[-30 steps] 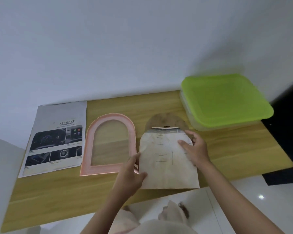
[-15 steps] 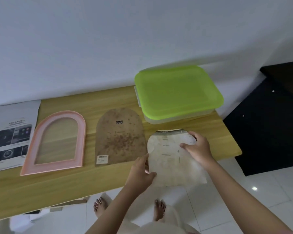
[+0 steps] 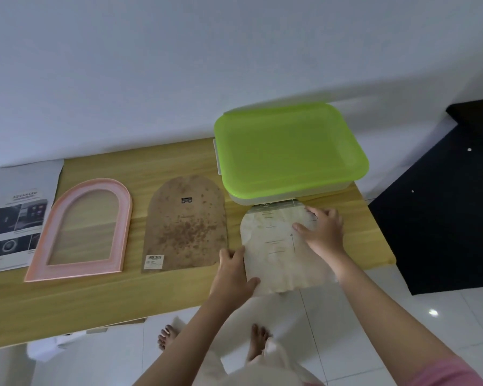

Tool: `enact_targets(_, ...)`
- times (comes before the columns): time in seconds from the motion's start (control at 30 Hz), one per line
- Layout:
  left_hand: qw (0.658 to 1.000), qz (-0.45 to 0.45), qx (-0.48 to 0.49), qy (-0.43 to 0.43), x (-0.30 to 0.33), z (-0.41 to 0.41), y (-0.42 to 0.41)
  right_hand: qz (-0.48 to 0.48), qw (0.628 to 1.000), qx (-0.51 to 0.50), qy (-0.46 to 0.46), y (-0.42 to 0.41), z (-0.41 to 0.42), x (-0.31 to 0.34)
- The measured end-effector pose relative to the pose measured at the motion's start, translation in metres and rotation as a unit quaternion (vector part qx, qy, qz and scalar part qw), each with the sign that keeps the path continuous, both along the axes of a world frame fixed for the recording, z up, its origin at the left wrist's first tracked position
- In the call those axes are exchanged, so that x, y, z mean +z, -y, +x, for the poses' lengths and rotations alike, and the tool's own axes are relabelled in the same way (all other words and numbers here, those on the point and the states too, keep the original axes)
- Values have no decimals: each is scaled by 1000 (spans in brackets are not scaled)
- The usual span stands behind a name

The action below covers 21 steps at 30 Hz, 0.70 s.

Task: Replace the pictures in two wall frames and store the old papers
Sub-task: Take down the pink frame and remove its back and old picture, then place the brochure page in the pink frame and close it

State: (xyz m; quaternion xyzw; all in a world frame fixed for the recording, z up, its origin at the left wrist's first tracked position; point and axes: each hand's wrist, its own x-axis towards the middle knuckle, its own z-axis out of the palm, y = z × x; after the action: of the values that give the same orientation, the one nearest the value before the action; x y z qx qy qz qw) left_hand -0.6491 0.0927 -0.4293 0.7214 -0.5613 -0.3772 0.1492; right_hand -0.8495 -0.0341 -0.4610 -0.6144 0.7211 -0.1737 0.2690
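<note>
Paper [image 3: 279,246], old and stained, lay at the table's [image 3: 67,302] right front edge, its near end hanging past the edge, its far end just before the green-lidded box [image 3: 287,149]. Left hand [image 3: 233,277] pinched its left edge, thumb on top; right hand [image 3: 322,232] pressed its upper right part with fingers spread. Left of it lay the brown backing board [image 3: 186,224], then the pink arched frame [image 3: 81,232], then a printed sheet [image 3: 14,215].
</note>
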Motion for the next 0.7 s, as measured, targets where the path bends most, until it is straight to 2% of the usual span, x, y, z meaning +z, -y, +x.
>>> enact_targets(0.27,1000,-10,-2,-9,1,2,2,-25,999,-23,-3,-1,5,-2)
enact_targets(0.4,996,-58,30,-60,5,15,-2,-137,990,-21,-29,-14,24,1)
enact_targets(0.53,987,-135,51,-64,6,56,-6,-238,971,20,-2,-38,79,5)
enact_targets(0.7,982,-161,85,-56,11,146,-16,-236,968,71,45,-54,183,7)
